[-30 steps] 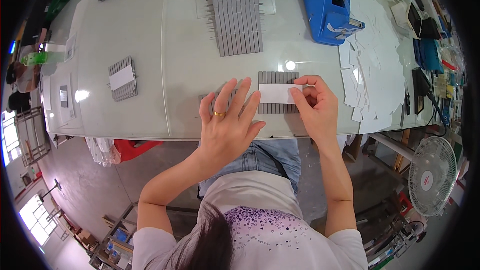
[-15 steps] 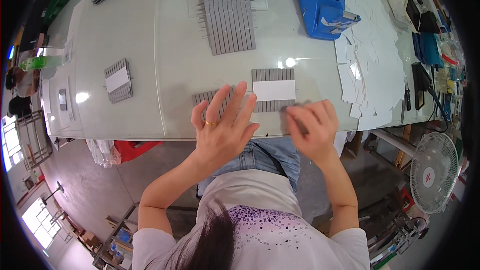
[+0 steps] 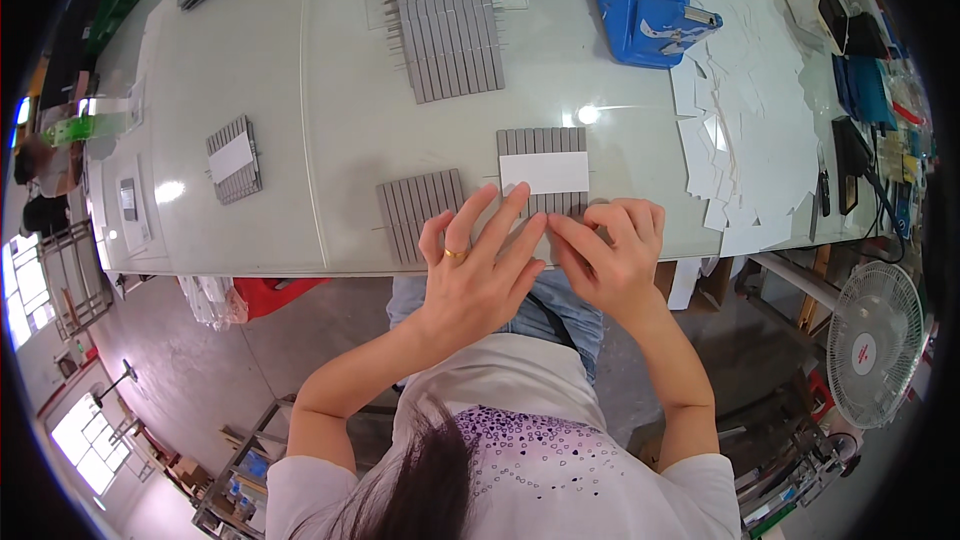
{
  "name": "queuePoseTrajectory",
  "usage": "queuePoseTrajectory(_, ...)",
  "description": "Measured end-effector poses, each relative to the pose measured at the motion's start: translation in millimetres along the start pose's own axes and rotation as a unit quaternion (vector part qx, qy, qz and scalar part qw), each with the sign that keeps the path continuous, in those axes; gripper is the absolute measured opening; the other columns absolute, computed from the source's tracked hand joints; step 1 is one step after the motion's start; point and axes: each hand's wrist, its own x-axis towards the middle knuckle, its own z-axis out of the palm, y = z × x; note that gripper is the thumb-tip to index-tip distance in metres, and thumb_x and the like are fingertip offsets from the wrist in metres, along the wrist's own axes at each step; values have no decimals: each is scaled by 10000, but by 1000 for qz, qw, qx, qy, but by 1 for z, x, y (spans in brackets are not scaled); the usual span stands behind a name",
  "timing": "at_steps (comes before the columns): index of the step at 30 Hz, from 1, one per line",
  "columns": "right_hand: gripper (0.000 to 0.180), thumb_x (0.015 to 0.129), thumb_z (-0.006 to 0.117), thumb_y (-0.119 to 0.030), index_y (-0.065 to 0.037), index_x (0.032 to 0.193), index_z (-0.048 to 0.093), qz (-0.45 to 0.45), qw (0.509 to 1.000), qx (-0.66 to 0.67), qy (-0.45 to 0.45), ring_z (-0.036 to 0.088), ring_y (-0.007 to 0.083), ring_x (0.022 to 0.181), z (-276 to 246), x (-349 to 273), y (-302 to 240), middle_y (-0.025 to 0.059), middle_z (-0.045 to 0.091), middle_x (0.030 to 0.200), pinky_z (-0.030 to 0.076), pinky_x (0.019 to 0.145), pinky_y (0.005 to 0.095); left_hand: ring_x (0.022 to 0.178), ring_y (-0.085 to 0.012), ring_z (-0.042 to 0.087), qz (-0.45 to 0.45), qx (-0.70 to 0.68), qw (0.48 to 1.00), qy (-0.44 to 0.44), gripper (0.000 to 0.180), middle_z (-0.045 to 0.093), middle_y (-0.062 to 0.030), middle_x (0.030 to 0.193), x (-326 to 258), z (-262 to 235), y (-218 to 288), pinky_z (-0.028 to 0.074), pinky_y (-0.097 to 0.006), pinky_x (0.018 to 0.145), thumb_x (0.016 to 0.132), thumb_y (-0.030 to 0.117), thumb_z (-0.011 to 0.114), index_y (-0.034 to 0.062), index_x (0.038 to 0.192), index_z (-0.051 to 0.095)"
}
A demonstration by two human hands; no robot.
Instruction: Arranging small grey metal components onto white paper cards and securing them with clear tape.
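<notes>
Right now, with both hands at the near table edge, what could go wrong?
1. The labelled grey strip block lies near the table edge; a push from the right hand might slide it off.
2. The left hand partly covers the unlabelled strip block; its loose strips could shift apart.

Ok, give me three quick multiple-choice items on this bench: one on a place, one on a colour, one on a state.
1. Where is the blue tape dispenser?
A. far side of the table, right of the long grey row
B. on the floor
C. under the left hand

2. What colour is the label on the grey block ahead of the hands?
A. red
B. white
C. green

3. How is the left hand?
A. clenched in a fist
B. gripping the fan
C. flat, fingers spread on the table edge

Answers: 1 A, it sits beside the long grey row. 2 B, the strip is plain white. 3 C, its palm lies down beside the right hand.
</notes>
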Motion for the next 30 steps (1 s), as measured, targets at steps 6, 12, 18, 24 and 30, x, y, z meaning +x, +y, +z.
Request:
queuePoseTrajectory(6,278,651,783,-131,-179,923,743,-2,1000,3,-1,496,195,755,1,-1,-1,-25,518,826,355,728,353,1318,-302,366,-7,-14,1000,-6,387,483,-87,1441,-1,0,-1,273,-463,990,833,263,693,150,1202,673)
queuePoseTrajectory(12,301,637,773,-115,-182,929,743,2,1000,-3,-4,503,194,758,-1,0,-3,-23,515,826,359,732,353,1308,-308,370,1,-18,1000,-3,384,481,-87,1440,-3,-3,-3,276,-466,987,838,260,689,150,1206,673)
queuePoseTrajectory(18,306,623,762,-119,-180,922,744,-8,1000,4,-16,507,199,762,1,2,-4,-21,515,828,358,730,355,1311,-306,365,4,1,1000,-2,368,488,-89,1432,-5,-4,-5,284,-463,978,845,252,683,153,1199,676)
queuePoseTrajectory(24,290,626,762,-124,-178,911,745,-9,1000,2,-16,507,199,760,3,1,-4,-20,517,828,358,725,352,1312,-301,363,7,2,1000,3,363,497,-88,1424,-6,-3,-7,279,-458,981,843,250,685,152,1192,678)
queuePoseTrajectory(30,270,639,765,-124,-175,903,743,-12,1000,-1,-11,503,202,752,3,6,-3,-18,515,821,352,717,353,1310,-301,365,15,4,1000,2,362,500,-87,1424,-1,-3,-11,278,-451,979,838,249,688,154,1187,683)
